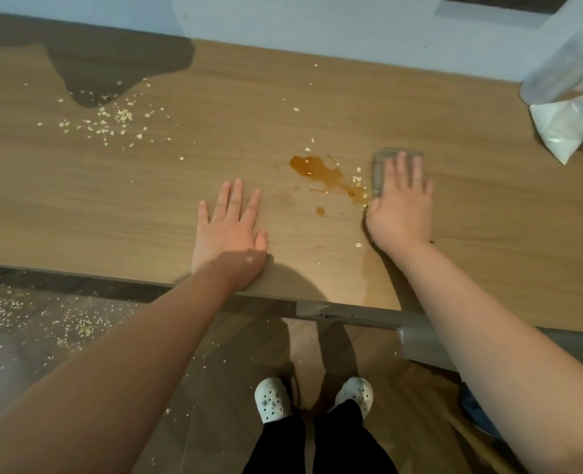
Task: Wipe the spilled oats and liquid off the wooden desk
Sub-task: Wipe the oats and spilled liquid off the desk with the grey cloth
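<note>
Wiping the spill (314, 169): right hand (403, 203) presses a cloth (378, 172) flat beside it.
Left hand (230, 230) flat, open on table (129, 206); next, sweep cloth frame-left.

Your arms are bare from the left hand (228, 230) and the right hand (401, 206) up to the frame's edge. Lower down you wear black trousers (317, 446) and white clogs (271, 398) with round holes, small charms set in them, and dark smudges on top.

white clogs (272, 400), plastic bag (565, 130), pale wall (351, 25)
</note>
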Tool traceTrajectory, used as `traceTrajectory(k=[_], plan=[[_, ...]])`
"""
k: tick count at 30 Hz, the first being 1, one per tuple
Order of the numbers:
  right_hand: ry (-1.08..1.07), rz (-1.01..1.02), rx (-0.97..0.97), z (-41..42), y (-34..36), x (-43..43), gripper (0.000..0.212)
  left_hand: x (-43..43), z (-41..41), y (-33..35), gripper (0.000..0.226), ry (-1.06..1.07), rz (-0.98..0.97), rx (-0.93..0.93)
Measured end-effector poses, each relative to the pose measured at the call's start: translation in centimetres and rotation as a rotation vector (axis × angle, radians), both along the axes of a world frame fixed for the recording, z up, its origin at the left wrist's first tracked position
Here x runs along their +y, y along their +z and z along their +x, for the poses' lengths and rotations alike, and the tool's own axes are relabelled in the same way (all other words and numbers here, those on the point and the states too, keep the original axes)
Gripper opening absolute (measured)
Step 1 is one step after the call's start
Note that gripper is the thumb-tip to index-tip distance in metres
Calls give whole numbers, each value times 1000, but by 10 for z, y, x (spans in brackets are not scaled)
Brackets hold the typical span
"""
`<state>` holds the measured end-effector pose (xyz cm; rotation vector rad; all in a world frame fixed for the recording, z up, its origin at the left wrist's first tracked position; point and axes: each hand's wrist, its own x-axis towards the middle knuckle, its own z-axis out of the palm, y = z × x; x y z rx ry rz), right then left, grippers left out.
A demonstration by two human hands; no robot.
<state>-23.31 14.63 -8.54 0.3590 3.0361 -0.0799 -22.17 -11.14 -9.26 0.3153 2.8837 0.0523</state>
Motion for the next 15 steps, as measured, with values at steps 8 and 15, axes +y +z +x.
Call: traceTrajectory(k=[8, 15], plan=[[-154, -49, 42, -24, 0, 27, 64, 0, -2, -1, 64, -5, 23, 4], [324, -12, -35, -4, 8, 41, 64, 2, -20, -2, 61, -8, 28, 16]])
